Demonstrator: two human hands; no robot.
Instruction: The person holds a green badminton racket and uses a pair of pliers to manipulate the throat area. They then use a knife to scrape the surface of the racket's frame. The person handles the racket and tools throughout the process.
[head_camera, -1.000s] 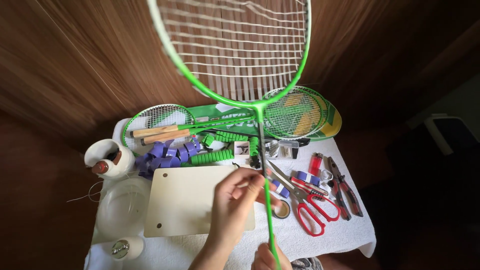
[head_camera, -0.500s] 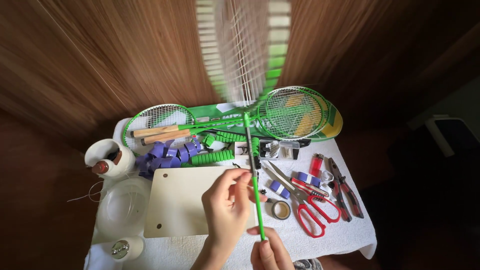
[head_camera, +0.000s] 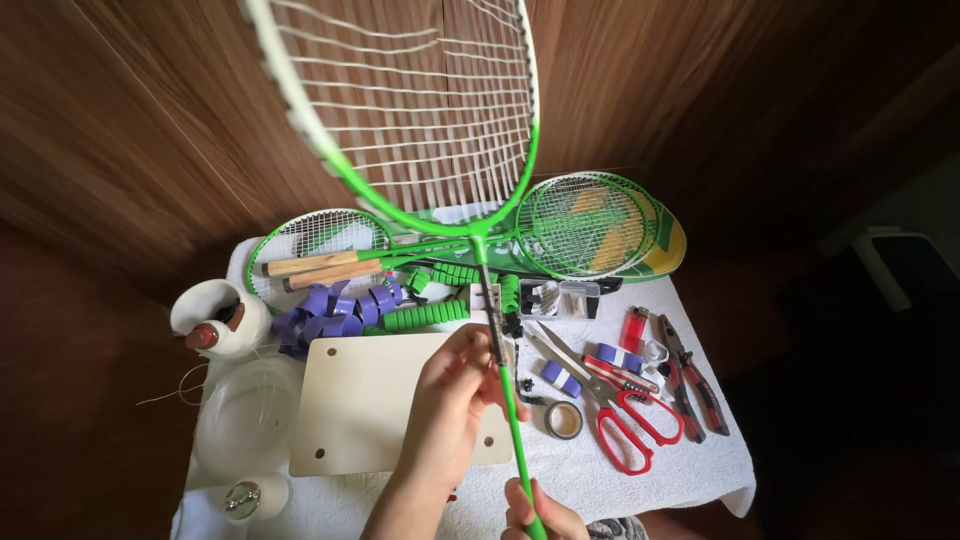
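My left hand (head_camera: 455, 400) pinches the green racket (head_camera: 440, 150) by its thin stick, above the board (head_camera: 370, 400). My right hand (head_camera: 535, 512) grips lower down. The scissors (head_camera: 625, 420) beside the board lie untouched.

The green-and-white badminton racket (head_camera: 420, 130) has a glossy painted frame, taut white synthetic strings and a smooth, shiny green shaft. The white cloth (head_camera: 640, 480) covering the table looks like soft, nubbly towelling. The pale cream rectangular board (head_camera: 370, 410) is matt and smooth. The red-handled scissors (head_camera: 625, 420) pair shiny plastic grips with bright metal blades, and the red-and-black pliers (head_camera: 692, 375) show dull metal. The green ribbed grips (head_camera: 425, 317) look matt and rubbery. The brown wooden floor (head_camera: 130, 130) has a satin, grained finish.
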